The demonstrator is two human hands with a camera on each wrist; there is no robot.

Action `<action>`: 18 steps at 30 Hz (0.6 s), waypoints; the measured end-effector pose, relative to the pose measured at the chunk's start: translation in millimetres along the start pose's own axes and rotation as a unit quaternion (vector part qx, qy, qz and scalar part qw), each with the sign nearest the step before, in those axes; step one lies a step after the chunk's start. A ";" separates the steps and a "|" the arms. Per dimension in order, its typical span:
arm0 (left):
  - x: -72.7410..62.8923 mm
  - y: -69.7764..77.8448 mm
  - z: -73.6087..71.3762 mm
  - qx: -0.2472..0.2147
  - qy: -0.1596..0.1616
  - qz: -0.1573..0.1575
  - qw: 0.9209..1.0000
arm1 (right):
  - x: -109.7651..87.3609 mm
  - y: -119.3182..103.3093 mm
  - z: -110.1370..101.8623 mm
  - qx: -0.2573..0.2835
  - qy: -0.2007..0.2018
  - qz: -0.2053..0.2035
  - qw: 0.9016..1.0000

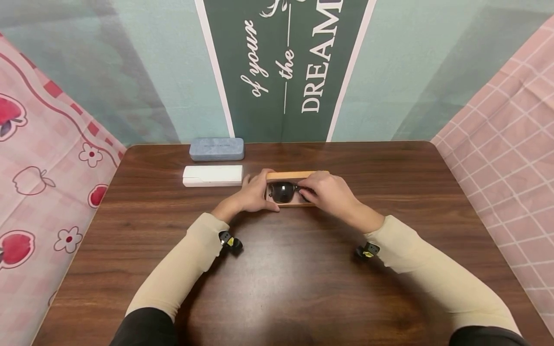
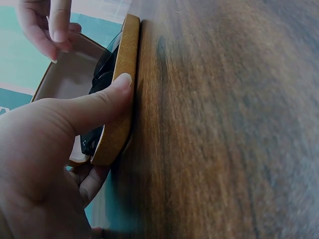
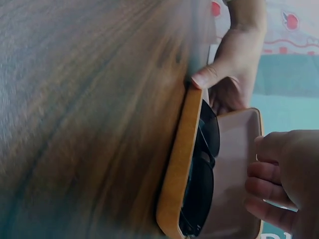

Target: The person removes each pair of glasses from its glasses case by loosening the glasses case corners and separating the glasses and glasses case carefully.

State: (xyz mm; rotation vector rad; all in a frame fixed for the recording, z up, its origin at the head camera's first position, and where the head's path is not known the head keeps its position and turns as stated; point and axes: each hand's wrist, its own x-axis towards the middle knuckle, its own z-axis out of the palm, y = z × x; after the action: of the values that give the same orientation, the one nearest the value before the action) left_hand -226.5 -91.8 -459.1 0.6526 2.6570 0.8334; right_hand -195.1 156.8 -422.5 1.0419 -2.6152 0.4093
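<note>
In the head view, the left hand (image 1: 254, 193) grips a glasses case (image 1: 294, 175), sunglasses (image 1: 283, 191) inside, just right of it. The left-wrist view shows a stiff-looking wall (image 2: 127, 55). Right-wrist view: the right hand's (image 3: 294, 174) hold I can't tell; lift the fragile-looking pair by its bridge (image 3: 211, 160).

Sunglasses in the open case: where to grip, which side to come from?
I'd pinch the bridge between the lenses, straight down from above. The sunglasses lie lengthwise in the base of the tan case, lenses rising past its front wall. The raised lid blocks the far side, and the left hand takes up the left end.
</note>
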 end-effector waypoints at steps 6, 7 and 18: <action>0.1 -0.8 0.5 -0.004 0.004 0.004 1.000 | 0.7 -4.6 6.9 -0.016 -0.008 -0.004 1.000; 0.0 -0.8 0.5 -0.005 0.004 0.005 1.000 | 0.9 -5.2 7.7 -0.022 -0.010 -0.003 1.000; -0.8 1.5 -1.2 -0.013 0.001 0.006 1.000 | 5.4 -11.8 15.5 -0.073 -0.031 0.019 0.997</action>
State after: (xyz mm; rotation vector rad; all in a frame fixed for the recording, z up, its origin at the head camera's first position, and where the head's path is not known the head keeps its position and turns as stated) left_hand -225.8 -91.7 -457.2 0.6626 2.6426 0.8709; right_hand -193.1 139.5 -432.8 0.9741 -2.6755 0.1949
